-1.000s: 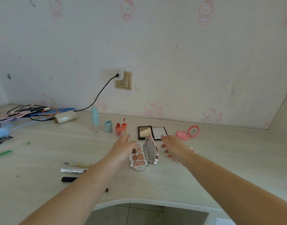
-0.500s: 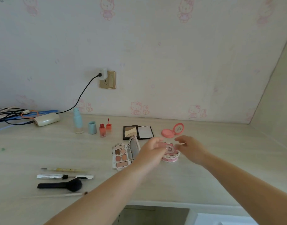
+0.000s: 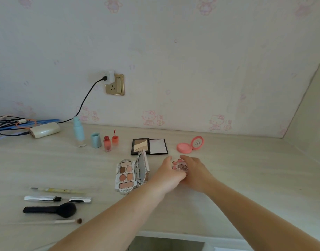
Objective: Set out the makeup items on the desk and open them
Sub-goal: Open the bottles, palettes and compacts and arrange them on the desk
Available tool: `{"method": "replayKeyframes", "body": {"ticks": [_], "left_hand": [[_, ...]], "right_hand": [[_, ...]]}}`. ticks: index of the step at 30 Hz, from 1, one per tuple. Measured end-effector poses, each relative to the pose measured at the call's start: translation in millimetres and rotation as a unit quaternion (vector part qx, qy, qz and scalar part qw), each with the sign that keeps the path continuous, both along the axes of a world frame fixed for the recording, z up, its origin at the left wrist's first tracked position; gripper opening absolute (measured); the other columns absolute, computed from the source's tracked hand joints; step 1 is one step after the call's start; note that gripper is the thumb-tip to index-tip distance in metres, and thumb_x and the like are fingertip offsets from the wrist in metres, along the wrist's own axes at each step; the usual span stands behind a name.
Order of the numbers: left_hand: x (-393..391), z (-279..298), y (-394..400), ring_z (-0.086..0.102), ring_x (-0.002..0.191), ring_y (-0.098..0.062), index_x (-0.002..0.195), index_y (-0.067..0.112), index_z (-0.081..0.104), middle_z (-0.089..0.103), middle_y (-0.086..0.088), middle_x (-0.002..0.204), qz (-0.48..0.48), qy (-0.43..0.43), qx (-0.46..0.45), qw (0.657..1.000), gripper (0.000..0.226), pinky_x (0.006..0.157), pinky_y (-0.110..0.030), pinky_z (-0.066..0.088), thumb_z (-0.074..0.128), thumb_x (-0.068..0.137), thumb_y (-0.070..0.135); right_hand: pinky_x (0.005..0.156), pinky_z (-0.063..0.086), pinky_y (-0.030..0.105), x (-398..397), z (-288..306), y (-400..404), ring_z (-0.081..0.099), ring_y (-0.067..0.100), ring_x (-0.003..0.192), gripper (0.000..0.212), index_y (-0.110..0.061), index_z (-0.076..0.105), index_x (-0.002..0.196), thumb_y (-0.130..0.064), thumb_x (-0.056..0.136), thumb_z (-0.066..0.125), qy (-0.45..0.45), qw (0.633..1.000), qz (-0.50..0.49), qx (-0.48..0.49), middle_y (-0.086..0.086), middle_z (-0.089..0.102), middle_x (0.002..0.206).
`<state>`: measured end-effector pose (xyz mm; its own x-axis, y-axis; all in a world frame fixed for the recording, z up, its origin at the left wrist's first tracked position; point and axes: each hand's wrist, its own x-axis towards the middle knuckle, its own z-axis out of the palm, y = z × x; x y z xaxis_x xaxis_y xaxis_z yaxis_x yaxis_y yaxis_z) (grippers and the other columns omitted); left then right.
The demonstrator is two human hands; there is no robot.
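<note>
Stretching from wall to wall, the pale wood-grain bench (image 3: 246, 187) meets wallpaper printed with faint pink cartoon cats, and a side wall closes off its right back corner. A brass wall socket (image 3: 115, 84) sits above the back edge, with a white plug and black cable running down to a cream power adapter (image 3: 45, 130) and a tangle of cords at the left back corner.

Along the back edge stand a blue pump bottle (image 3: 79, 132), its blue cap (image 3: 96, 140), a red lip tint bottle (image 3: 107, 143) and its wand cap (image 3: 115, 137). Right of these lie an open black contour compact (image 3: 149, 146) and an open pink blush compact (image 3: 190, 144). Nearer the middle, an ornate eyeshadow palette (image 3: 125, 175) lies open with its mirror lid upright.

Just right of that palette, both hands meet round a small pink flower-shaped compact (image 3: 181, 166). The left hand (image 3: 169, 175) curls its fingers against the compact's near left side, and the right hand (image 3: 195, 173) wraps it from the right. Most of the compact is hidden by them; whether its lid is lifted cannot be told.

Toward the front left edge lie a yellow pencil (image 3: 58, 190), a silver mascara (image 3: 57, 198) pulled apart, a black powder brush (image 3: 50, 209) and a thin white brush (image 3: 65, 221), blurred. The bench's front edge is cut away in a curve below the forearms.
</note>
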<state>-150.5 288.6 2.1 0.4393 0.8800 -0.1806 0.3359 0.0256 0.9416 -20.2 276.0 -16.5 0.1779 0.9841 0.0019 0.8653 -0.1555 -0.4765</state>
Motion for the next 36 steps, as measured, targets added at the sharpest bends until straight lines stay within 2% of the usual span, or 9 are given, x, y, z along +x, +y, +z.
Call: {"method": "replayKeyframes", "body": {"ticks": [4,8,11,15,19,22,25,29,36], "left_hand": [[-2,-8,4,0.051,0.106,-0.009,0.145,0.030,0.026,0.048,0.005,0.131,0.029,-0.058,-0.010,0.998,0.072,0.081,-0.019,0.042,0.057,0.081,0.016],[0,-11,-1,0.054,0.110,-0.010,0.140,0.033,0.035,0.054,0.008,0.127,0.097,-0.168,-0.046,0.980,0.056,0.102,-0.036,0.043,0.056,0.088,0.031],[4,-10,-11,0.062,0.103,-0.014,0.130,0.029,0.046,0.061,0.005,0.124,0.092,-0.275,-0.153,0.945,0.036,0.093,-0.037,0.047,0.046,0.095,0.040],[7,-12,-23,0.064,0.082,-0.017,0.108,0.022,0.067,0.072,-0.003,0.107,0.012,-0.343,-0.244,0.907,0.038,0.092,-0.040,0.049,0.044,0.093,0.049],[6,-13,-30,0.061,0.086,-0.020,0.109,0.021,0.070,0.072,-0.004,0.107,-0.058,-0.349,-0.249,0.902,0.048,0.088,-0.042,0.052,0.047,0.087,0.057],[6,-8,-38,0.067,0.086,-0.021,0.113,0.016,0.068,0.070,-0.010,0.110,-0.078,-0.384,-0.249,0.886,0.050,0.082,-0.041,0.056,0.057,0.080,0.052],[8,-3,-44,0.070,0.089,-0.020,0.118,0.018,0.064,0.068,-0.012,0.117,-0.084,-0.410,-0.238,0.877,0.043,0.075,-0.034,0.056,0.055,0.087,0.046],[12,3,-49,0.069,0.095,-0.021,0.117,0.014,0.065,0.068,-0.014,0.117,-0.072,-0.427,-0.248,0.867,0.043,0.080,-0.035,0.056,0.052,0.091,0.045],[16,5,-56,0.068,0.099,-0.024,0.112,0.010,0.068,0.068,-0.015,0.115,-0.042,-0.457,-0.265,0.848,0.040,0.078,-0.034,0.057,0.053,0.090,0.040]], "right_hand": [[0.103,0.039,0.034,6,-2,-2,0.045,0.024,0.125,0.088,-0.026,0.026,0.145,-0.034,0.072,0.075,0.070,0.997,-0.016,0.043,0.008,0.037,0.138],[0.079,0.043,0.014,13,6,-20,0.057,0.006,0.105,0.074,-0.040,0.038,0.131,-0.039,0.068,0.077,0.198,0.976,-0.003,0.089,-0.003,0.046,0.128],[0.080,0.047,0.013,14,21,-37,0.061,-0.005,0.099,0.057,-0.055,0.042,0.109,-0.043,0.065,0.076,0.281,0.953,0.034,0.108,-0.011,0.053,0.122],[0.087,0.052,0.021,17,29,-57,0.059,-0.006,0.104,0.064,-0.046,0.044,0.124,-0.030,0.070,0.073,0.302,0.944,0.083,0.104,-0.010,0.056,0.123],[0.096,0.049,0.029,19,31,-69,0.058,-0.003,0.108,0.067,-0.046,0.042,0.127,-0.029,0.070,0.070,0.302,0.944,0.083,0.107,-0.008,0.054,0.127],[0.086,0.047,0.010,20,32,-71,0.052,-0.013,0.107,0.065,-0.055,0.037,0.124,-0.034,0.071,0.068,0.271,0.953,0.086,0.106,-0.013,0.045,0.130],[0.075,0.039,-0.003,20,35,-70,0.044,-0.025,0.103,0.063,-0.068,0.032,0.113,-0.035,0.075,0.071,0.241,0.959,0.092,0.118,-0.016,0.041,0.128],[0.069,0.039,-0.004,17,41,-72,0.048,-0.024,0.099,0.061,-0.080,0.036,0.100,-0.033,0.078,0.069,0.240,0.955,0.096,0.141,-0.019,0.042,0.121],[0.070,0.039,-0.004,14,39,-75,0.052,-0.022,0.094,0.055,-0.068,0.040,0.106,-0.029,0.081,0.070,0.255,0.950,0.086,0.160,-0.016,0.044,0.119]]}}
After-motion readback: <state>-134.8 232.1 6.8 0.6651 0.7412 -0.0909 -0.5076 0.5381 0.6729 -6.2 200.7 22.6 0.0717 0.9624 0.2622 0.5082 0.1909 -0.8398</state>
